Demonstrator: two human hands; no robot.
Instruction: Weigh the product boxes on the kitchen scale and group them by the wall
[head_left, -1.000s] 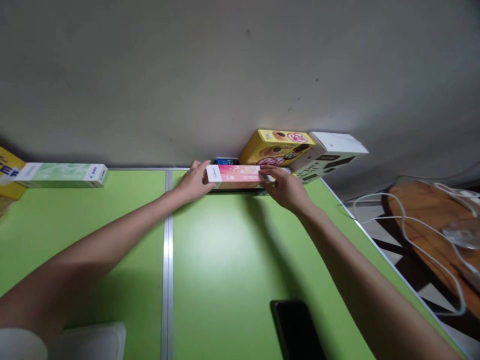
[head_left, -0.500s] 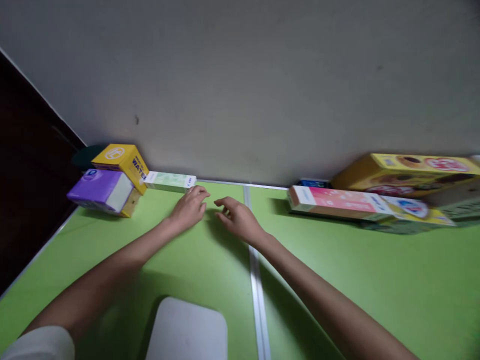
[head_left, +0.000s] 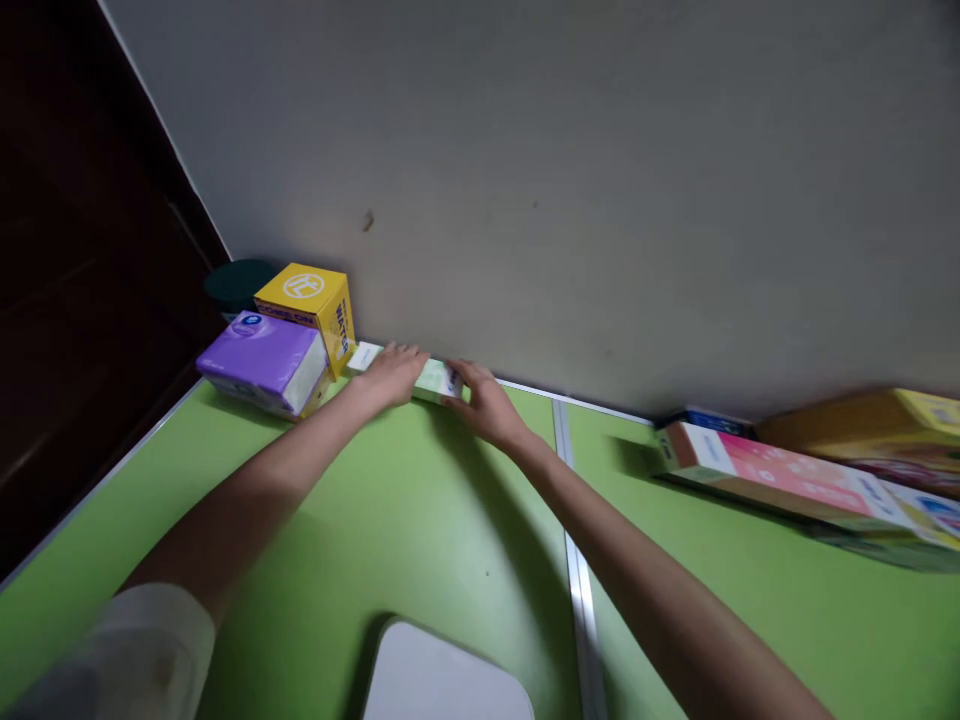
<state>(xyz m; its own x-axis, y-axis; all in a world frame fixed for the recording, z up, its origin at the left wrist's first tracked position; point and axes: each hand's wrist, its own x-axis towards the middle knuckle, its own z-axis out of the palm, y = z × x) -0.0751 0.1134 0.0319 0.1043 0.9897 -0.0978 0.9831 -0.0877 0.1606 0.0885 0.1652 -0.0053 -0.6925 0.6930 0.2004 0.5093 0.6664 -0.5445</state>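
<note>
A long, slim green-and-white carton (head_left: 435, 380) lies on the green tabletop (head_left: 360, 540) against the wall. Over its middle is my left hand (head_left: 396, 374), fingers reaching to the far side and the thumb hidden. My right hand (head_left: 484, 402) holds the carton's right end between thumb and fingers. Just left of the carton stands a yellow box (head_left: 307, 290) marked WATER. In front of that box sits a purple tissue pack (head_left: 259, 355), tilted on something yellow beneath it.
Behind the purple pack is a dark green round lid (head_left: 238, 285). To the right lie a long pink carton (head_left: 787, 470), a blue pack (head_left: 716, 422) and a larger yellow box (head_left: 862, 435). A white rounded object (head_left: 450, 680) is at the front edge. A metal strip (head_left: 576, 560) crosses the table.
Both hands have moved from the open table to the green-and-white carton and taken hold of it. The camera view has turned left and tilted.
</note>
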